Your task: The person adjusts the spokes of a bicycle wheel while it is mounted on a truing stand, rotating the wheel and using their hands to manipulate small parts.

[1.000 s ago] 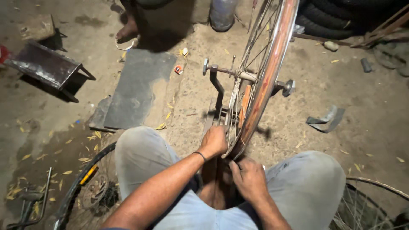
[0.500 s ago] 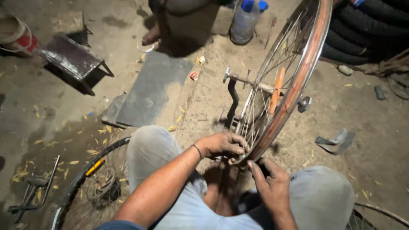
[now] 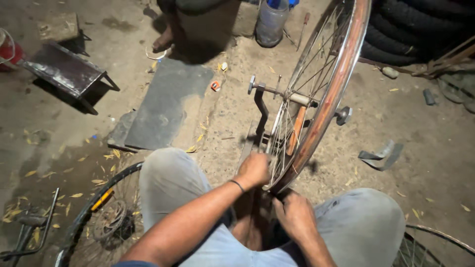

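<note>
A bare bicycle wheel rim (image 3: 330, 94) stands upright on a truing stand (image 3: 261, 116) on the dirt floor, its axle (image 3: 292, 96) held across the stand's arms. The left hand (image 3: 253, 169) is curled shut around the spokes just inside the rim's lowest stretch. The right hand (image 3: 296, 215) sits right below that edge, fingers bent against the rim bottom; whether it pinches a tool cannot be told. Both knees flank the stand closely, leaving little room at the sides. Left of the left knee lies a second spoked wheel with tyre (image 3: 94, 215), its edge nearly touching the leg. A flat grey slab (image 3: 166, 104) lies ahead on the left, with open dirt between it and the stand. A curved metal scrap (image 3: 381, 155) lies well right of the rim, a plastic bottle (image 3: 271, 22) beyond.
</note>
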